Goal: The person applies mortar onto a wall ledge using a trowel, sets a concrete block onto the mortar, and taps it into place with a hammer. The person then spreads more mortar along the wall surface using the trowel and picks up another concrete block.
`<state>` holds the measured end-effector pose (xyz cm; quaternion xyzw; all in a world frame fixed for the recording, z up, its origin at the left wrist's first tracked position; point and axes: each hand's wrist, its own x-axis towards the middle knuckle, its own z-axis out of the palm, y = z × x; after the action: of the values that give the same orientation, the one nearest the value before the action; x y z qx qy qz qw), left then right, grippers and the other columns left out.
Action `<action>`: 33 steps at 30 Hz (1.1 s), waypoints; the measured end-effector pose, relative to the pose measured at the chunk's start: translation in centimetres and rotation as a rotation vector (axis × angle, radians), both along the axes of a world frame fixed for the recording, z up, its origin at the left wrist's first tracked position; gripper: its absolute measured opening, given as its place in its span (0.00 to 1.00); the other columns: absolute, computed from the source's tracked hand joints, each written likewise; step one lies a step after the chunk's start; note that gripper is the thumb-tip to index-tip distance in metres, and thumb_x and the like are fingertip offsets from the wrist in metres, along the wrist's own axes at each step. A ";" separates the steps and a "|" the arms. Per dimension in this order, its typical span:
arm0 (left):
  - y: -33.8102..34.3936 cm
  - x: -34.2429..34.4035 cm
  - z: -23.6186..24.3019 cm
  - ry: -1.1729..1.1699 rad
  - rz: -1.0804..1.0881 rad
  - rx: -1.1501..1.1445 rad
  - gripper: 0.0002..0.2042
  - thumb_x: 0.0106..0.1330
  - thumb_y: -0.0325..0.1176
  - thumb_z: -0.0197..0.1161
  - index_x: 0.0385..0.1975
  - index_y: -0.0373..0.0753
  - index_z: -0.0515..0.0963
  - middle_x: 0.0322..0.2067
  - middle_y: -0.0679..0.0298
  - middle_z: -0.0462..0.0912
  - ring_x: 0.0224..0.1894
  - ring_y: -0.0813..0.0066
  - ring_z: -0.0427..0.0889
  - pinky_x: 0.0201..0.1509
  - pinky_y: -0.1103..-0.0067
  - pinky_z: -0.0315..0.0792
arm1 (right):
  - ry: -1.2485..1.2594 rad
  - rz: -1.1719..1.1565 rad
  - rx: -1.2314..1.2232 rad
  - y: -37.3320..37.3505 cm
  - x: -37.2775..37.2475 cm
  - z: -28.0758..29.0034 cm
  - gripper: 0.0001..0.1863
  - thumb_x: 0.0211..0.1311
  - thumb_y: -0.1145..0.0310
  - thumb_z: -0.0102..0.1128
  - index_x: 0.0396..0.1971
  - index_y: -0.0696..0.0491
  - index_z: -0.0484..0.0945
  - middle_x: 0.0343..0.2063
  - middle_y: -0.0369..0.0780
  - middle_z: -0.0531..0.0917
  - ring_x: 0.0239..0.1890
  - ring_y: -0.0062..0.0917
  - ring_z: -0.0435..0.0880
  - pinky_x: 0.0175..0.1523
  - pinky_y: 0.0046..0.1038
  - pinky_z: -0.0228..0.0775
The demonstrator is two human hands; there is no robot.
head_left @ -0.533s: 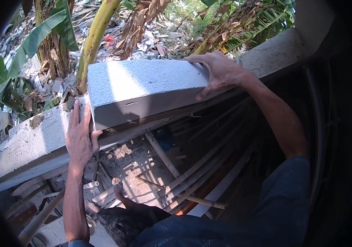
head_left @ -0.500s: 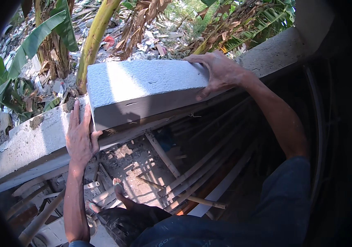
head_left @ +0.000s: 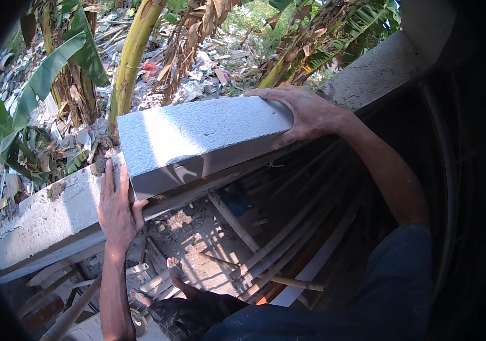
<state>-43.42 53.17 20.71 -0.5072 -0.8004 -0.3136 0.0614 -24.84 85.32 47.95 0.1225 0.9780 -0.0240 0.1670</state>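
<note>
A long pale grey lightweight concrete block (head_left: 214,122) lies along the top of a low wall (head_left: 55,213). Sunlight falls in a band across its upper face. My right hand (head_left: 311,113) wraps the block's right end, fingers over the top and thumb on the near face. At the left end, my left hand (head_left: 119,213) presses against the block. Its fingers stretch along the end face beside the wall top, and its thumb sits at the lower near corner. Both hands hold the block between them. The block's underside is hidden.
Beyond the wall are banana plants (head_left: 132,62) and scattered rubble (head_left: 197,71). A concrete column (head_left: 427,31) rises at the wall's right end. Below on my side lie bamboo poles (head_left: 234,221) and boards, around my feet (head_left: 174,270).
The view has shifted slightly. The block's left end has come a little nearer to me, and its near face shows narrower. Both hands keep their places on its ends.
</note>
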 end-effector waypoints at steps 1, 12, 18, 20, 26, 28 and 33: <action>0.0 0.0 0.0 -0.004 -0.001 -0.012 0.39 0.69 0.59 0.52 0.70 0.33 0.61 0.71 0.37 0.54 0.72 0.39 0.59 0.74 0.56 0.55 | 0.034 0.018 0.000 0.1 0.3 -0.3 0.62 0.31 0.50 0.85 0.73 0.39 0.60 0.62 0.45 0.75 0.64 0.40 0.72 0.72 0.44 0.61; 0.0 -0.3 -0.3 -0.028 -0.053 -0.112 0.32 0.74 0.56 0.47 0.62 0.31 0.69 0.71 0.36 0.53 0.75 0.41 0.54 0.76 0.52 0.49 | -0.001 -0.124 0.280 3.4 5.1 5.0 0.47 0.49 0.59 0.78 0.71 0.37 0.64 0.63 0.43 0.75 0.66 0.37 0.72 0.72 0.40 0.62; -0.1 -0.3 -0.4 -0.080 -0.036 -0.130 0.30 0.75 0.56 0.46 0.60 0.33 0.72 0.72 0.37 0.52 0.76 0.43 0.52 0.77 0.52 0.47 | 0.153 -0.445 0.263 4.2 7.7 9.7 0.43 0.49 0.68 0.77 0.68 0.39 0.69 0.60 0.44 0.79 0.61 0.38 0.78 0.68 0.37 0.69; -0.2 -0.3 -0.5 -0.097 -0.023 -0.124 0.30 0.75 0.56 0.47 0.59 0.33 0.72 0.72 0.36 0.52 0.76 0.43 0.52 0.77 0.52 0.47 | 0.125 -0.299 0.307 4.2 8.5 7.4 0.44 0.48 0.68 0.77 0.68 0.38 0.69 0.59 0.44 0.79 0.59 0.36 0.80 0.67 0.37 0.71; 0.1 -0.3 -0.6 -0.137 -0.038 -0.112 0.29 0.74 0.56 0.49 0.58 0.34 0.74 0.72 0.36 0.52 0.75 0.41 0.53 0.76 0.51 0.48 | -0.007 -0.152 0.283 5.7 7.5 3.8 0.47 0.44 0.77 0.76 0.68 0.37 0.68 0.61 0.37 0.78 0.53 0.35 0.84 0.59 0.35 0.79; 0.1 -0.3 -0.5 -0.128 -0.044 -0.133 0.28 0.74 0.55 0.50 0.57 0.34 0.74 0.72 0.36 0.52 0.75 0.41 0.53 0.76 0.51 0.49 | -0.086 -0.294 0.176 5.5 6.6 3.9 0.48 0.44 0.77 0.76 0.68 0.32 0.69 0.63 0.36 0.77 0.51 0.35 0.85 0.56 0.34 0.80; -0.2 -0.4 -0.9 -0.119 -0.059 -0.060 0.26 0.73 0.53 0.53 0.57 0.35 0.75 0.71 0.35 0.55 0.75 0.40 0.53 0.75 0.51 0.49 | -0.006 -0.142 0.163 7.2 8.1 3.0 0.43 0.45 0.76 0.75 0.66 0.39 0.71 0.63 0.33 0.77 0.49 0.35 0.85 0.54 0.33 0.80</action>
<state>-43.84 53.01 19.82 -0.5125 -0.7964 -0.3210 -0.0108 -16.76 92.53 50.90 0.2045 0.9651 0.0442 0.1574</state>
